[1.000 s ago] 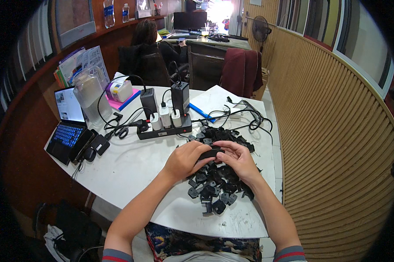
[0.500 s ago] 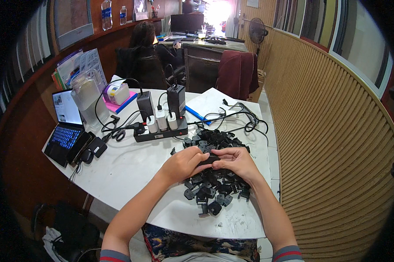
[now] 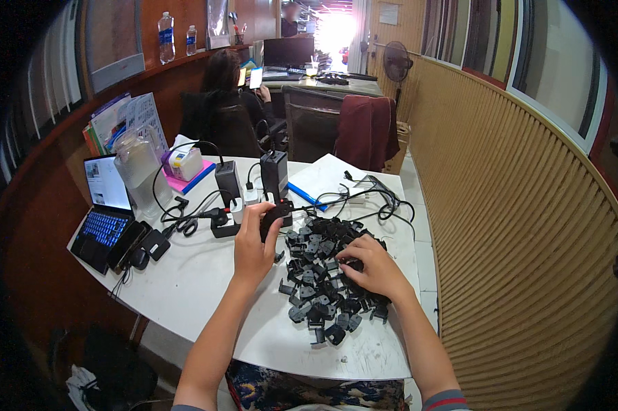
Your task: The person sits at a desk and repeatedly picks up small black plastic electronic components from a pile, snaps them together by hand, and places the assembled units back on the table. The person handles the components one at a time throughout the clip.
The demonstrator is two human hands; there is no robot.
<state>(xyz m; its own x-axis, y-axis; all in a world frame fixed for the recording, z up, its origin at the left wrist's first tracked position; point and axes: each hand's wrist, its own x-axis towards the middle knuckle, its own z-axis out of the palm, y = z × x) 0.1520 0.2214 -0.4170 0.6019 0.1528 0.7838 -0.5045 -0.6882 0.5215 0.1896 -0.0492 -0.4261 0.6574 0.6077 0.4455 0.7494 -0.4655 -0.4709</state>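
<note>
A heap of small black plastic parts covers the right half of the white table. Raised to the left of the heap, in front of the power strip, my left hand pinches a dark, rounded plastic piece between thumb and fingers. My right hand reaches into the right side of the heap, its fingers curled round a black part that they partly cover. The exact kind of these parts cannot be made out.
Behind the heap stands a power strip with chargers plugged in; black cables trail to its right. A laptop, a water jug and a tissue pack line the left side. A person sits beyond the table.
My hands, together over the heap before, have parted. The left has moved up and left with the dark piece; the right has gone slightly down to the heap. The view has tilted slightly.
</note>
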